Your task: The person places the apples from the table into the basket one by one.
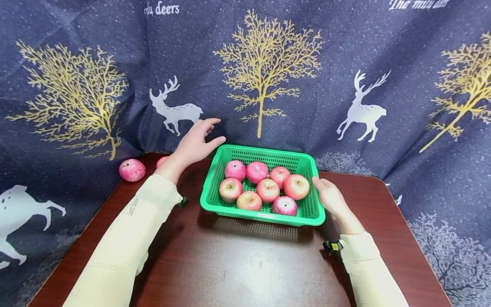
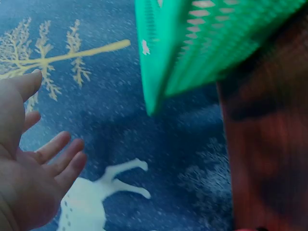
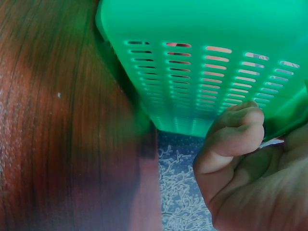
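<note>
A green plastic basket [image 1: 261, 217] with slotted sides holds several red and pink apples [image 1: 267, 190]. My right hand [image 1: 333, 198] grips the basket's right rim, thumb on top; in the right wrist view its curled fingers [image 3: 236, 130] lie against the slotted side wall. By the far left corner of the basket is my left hand [image 1: 199, 138], held in the air with fingers spread and nothing in them. The left wrist view shows a gap between that hand [image 2: 43, 163] and the blurred basket wall [image 2: 163, 57].
One apple [image 1: 132, 170] sits at the table's far left corner. Another apple [image 1: 161, 161] is partly hidden behind my left forearm. A dark blue cloth [image 1: 276, 119] with trees and deer hangs behind the brown table [image 1: 245, 273]. The basket casts a shadow on the tabletop in front.
</note>
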### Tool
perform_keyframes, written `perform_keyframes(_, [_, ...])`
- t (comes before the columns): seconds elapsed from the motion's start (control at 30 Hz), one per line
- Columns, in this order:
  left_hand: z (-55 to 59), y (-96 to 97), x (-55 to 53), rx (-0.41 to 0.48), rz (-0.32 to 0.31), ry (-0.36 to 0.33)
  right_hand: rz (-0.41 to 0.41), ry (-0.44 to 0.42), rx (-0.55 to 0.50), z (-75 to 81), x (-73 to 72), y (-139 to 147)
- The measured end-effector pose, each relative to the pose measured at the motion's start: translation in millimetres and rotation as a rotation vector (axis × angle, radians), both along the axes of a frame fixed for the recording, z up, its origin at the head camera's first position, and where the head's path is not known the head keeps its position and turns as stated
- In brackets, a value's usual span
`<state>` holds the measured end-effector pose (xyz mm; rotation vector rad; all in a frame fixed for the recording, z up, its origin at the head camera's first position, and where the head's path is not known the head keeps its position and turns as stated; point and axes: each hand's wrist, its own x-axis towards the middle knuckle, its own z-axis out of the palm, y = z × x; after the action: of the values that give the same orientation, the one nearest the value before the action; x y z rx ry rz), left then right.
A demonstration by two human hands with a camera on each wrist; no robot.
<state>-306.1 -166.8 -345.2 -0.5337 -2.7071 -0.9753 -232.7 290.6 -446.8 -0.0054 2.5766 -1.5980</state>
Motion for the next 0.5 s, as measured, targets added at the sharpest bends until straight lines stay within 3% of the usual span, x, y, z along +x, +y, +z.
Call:
perform_keyframes(0.13, [-11.3,-12.6,-3.8,-0.038,0.066,0.015,-0.006,0.001,0.009,-0.3,-0.6,0.6])
perform_keyframes(0.5, [-37.5,-47.8,-5.9,-0.068,0.167,-0.006,-0.004,-0.009,-0.006,1.0,1.0,-0.7])
